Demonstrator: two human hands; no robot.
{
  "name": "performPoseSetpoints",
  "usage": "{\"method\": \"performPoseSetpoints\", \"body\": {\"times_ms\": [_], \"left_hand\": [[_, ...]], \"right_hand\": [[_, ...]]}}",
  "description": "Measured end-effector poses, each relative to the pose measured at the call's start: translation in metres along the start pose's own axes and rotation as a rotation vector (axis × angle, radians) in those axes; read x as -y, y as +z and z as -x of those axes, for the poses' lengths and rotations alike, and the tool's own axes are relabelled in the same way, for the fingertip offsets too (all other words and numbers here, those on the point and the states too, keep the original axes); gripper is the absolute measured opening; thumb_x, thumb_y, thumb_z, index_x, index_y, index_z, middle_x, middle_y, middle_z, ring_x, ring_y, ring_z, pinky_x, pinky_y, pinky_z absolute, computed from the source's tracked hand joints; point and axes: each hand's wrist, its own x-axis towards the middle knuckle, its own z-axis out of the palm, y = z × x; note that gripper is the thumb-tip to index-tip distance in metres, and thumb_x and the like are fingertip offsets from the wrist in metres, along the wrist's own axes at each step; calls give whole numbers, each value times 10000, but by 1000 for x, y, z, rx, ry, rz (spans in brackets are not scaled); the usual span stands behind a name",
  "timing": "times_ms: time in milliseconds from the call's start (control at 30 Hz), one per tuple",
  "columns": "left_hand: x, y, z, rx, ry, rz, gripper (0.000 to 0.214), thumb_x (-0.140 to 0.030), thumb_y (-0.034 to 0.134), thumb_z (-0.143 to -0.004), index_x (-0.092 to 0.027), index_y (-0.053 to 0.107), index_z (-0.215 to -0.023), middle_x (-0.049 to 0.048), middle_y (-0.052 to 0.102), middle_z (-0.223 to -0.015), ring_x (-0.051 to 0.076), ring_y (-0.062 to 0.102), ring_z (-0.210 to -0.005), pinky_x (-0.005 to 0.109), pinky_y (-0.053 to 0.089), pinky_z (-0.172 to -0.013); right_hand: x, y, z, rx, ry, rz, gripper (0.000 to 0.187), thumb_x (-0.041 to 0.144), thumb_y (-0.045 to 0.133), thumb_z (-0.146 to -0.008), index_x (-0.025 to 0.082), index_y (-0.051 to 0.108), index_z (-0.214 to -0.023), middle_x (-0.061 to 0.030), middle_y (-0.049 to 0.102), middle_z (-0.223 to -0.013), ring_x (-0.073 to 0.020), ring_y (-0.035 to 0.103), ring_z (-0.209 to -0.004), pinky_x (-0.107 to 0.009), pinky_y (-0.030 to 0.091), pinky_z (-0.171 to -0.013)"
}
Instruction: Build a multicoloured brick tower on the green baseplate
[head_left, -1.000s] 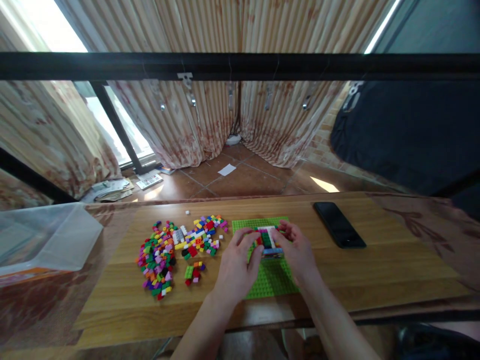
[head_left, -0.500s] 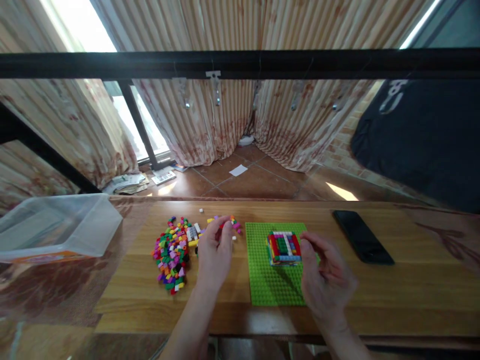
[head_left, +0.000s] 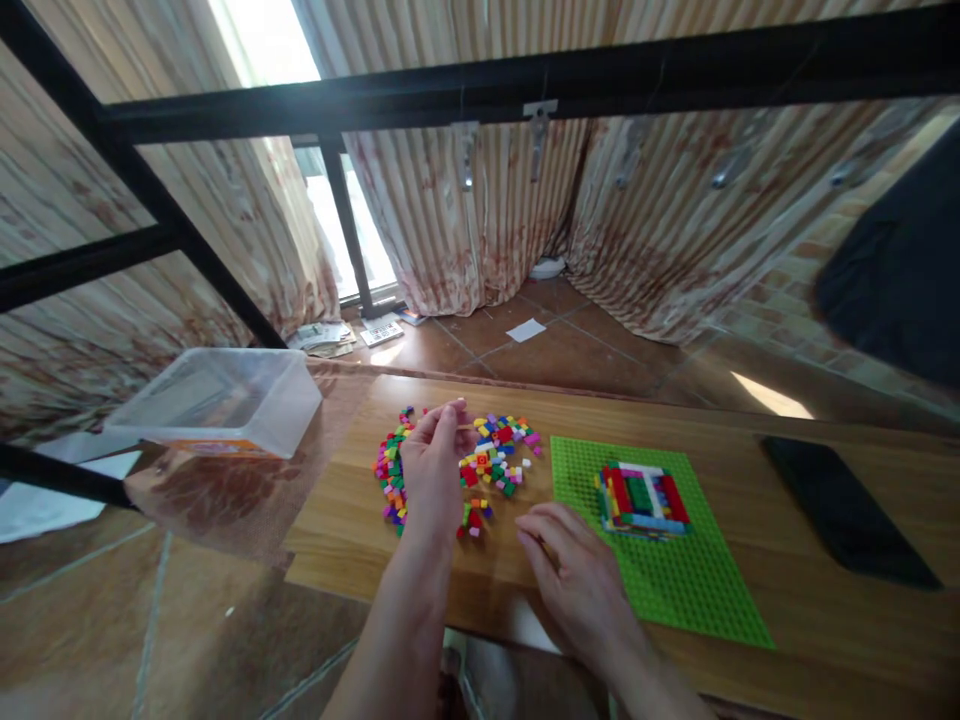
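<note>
My left hand (head_left: pixel 437 455) is over the pile of small coloured toy bricks (head_left: pixel 390 470), its thumb and fingers pinched together. Whatever may be between those fingertips is too small to make out. My right hand (head_left: pixel 574 575) hovers or rests low by the left edge of the green baseplate (head_left: pixel 697 590), fingers curled in, with nothing visible in them. On the baseplate stands a low rectangular brick build (head_left: pixel 643 500) with red sides and white and light blue pieces on top. More loose bricks (head_left: pixel 510 435) lie to the right of my left hand.
A black phone (head_left: pixel 847 510) lies on the wooden table (head_left: pixel 345 560) right of the baseplate. Beyond the table's left end sits a clear plastic bin (head_left: pixel 292 405). A black metal bar (head_left: pixel 420 100) crosses in front of the curtains.
The view has turned left. My right hand has left the build's right side and is now left of it, near the baseplate's edge. My left hand is now over the brick pile.
</note>
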Motion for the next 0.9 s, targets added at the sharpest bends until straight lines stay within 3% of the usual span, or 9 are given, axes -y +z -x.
{"method": "performPoseSetpoints", "body": {"times_ms": [167,300,533,733,900], "left_hand": [[-6,-2,0,3,-206,171,178,-227,731,-707,-123,702,-848,3,681,-723,48,591,-554,159,463,-575],[-8,-4,0,40,-294,202,141,-180,707,-734,-114,695,-858,8,680,-720,46,597,-551,148,478,-559],[-8,-5,-2,39,-329,179,137,-124,685,-724,-100,699,-858,11,680,-694,46,590,-524,137,479,-520],[-5,-2,1,97,-347,132,187,-145,731,-668,-103,706,-849,10,689,-699,48,592,-531,130,482,-516],[-3,3,5,100,-360,81,223,-156,747,-643,-113,711,-859,9,694,-706,49,594,-536,136,483,-529]], "right_hand": [[-1,20,-4,91,59,42,144,182,501,-936,216,642,-939,-43,647,-941,-194,598,-891,-316,458,-785],[6,33,-11,116,89,82,100,205,539,-922,212,636,-941,-41,632,-914,-204,580,-875,-327,437,-778],[12,46,-22,105,91,212,147,186,539,-922,204,653,-831,-48,621,-858,-202,569,-837,-317,424,-744],[8,50,-21,118,70,283,47,151,634,-854,193,635,-834,-46,641,-873,-214,582,-833,-324,438,-728],[9,44,-19,71,37,150,93,108,570,-872,190,612,-858,-43,655,-847,-203,603,-799,-309,466,-698]]}}
